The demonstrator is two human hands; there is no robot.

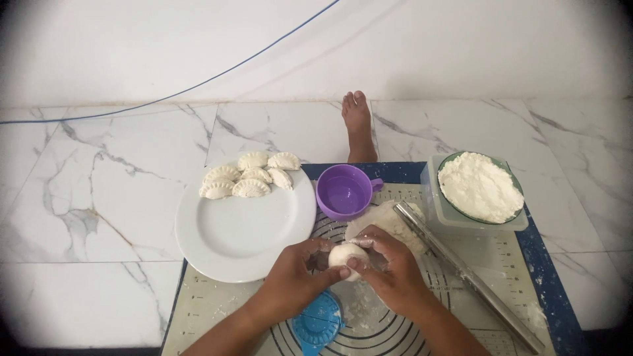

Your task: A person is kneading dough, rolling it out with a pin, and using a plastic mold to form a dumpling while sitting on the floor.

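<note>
Six dumplings (249, 177) on plate (244, 244); bowl (511, 173) holds flour (479, 185).

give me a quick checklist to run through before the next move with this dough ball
1. Dough ball held in both hands: ok, left hand and right hand cup it above the mat.
2. White plate has room: ok, six folded dumplings fill only its far edge.
3. Blue dumpling press within reach: ok, on the baking mat below the hands.
4. Rolling pin at hand: ok, lying by the right hand.
5. Water in purple cup: cannot tell.
6. Flour bowl stocked: ok.
</note>
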